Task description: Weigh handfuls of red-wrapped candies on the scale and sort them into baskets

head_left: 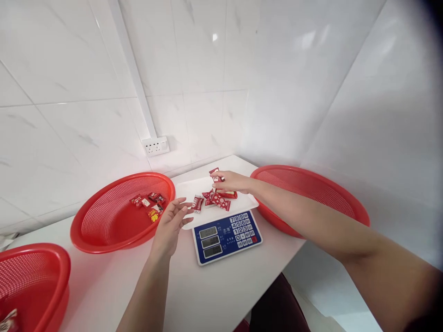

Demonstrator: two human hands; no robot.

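A digital weighing scale (228, 237) with a white tray (185, 190) stands on the table, with several red wrapped candies (220, 201) heaped on the tray. Over the far part of the tray, my right hand (232, 181) has its fingers closed on a red wrapped candy (215, 171). My left hand (173, 223) is at the tray's left edge, fingers apart. Its fingertips are close to a candy in a red wrapper with dotted ends (197, 204); whether they touch it I cannot tell.
A red mesh basket (100, 212) with several wrapped candies is left of the scale. Another red basket (332, 196) stands to the right, partly behind my right arm. A third basket (51, 258) is at the lower left. Tiled walls with a power socket (155, 146) back the white table (204, 295).
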